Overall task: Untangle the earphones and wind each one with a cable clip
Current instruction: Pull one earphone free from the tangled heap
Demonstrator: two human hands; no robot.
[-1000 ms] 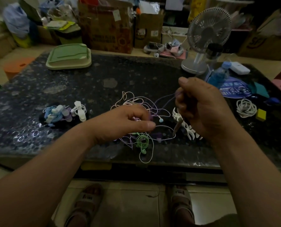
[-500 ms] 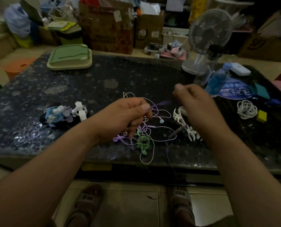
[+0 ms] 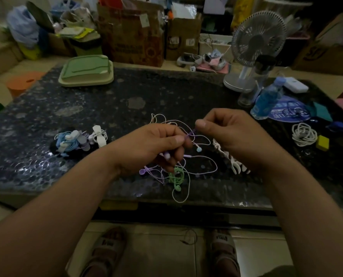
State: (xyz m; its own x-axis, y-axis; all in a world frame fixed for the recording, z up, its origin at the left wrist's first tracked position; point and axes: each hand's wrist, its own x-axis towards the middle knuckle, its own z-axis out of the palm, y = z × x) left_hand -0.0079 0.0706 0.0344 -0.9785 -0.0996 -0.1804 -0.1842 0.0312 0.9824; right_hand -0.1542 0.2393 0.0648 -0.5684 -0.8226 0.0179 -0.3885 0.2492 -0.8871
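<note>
While they hover close together above the dark speckled tabletop (image 3: 106, 108), the left hand (image 3: 156, 144) and right hand (image 3: 232, 134) each pinch the thin purple earphone cable (image 3: 191, 133) with curled fingers; the tangled pastel earphones (image 3: 178, 176) lie at six o'clock below them.

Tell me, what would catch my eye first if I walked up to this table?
First, the two hands at centre: the left hand and the right hand both pinch a thin purple cable above a tangle of earphones on the dark table. To the left lies a pile of wound earphones, and a white desk fan stands at the far right.
</note>
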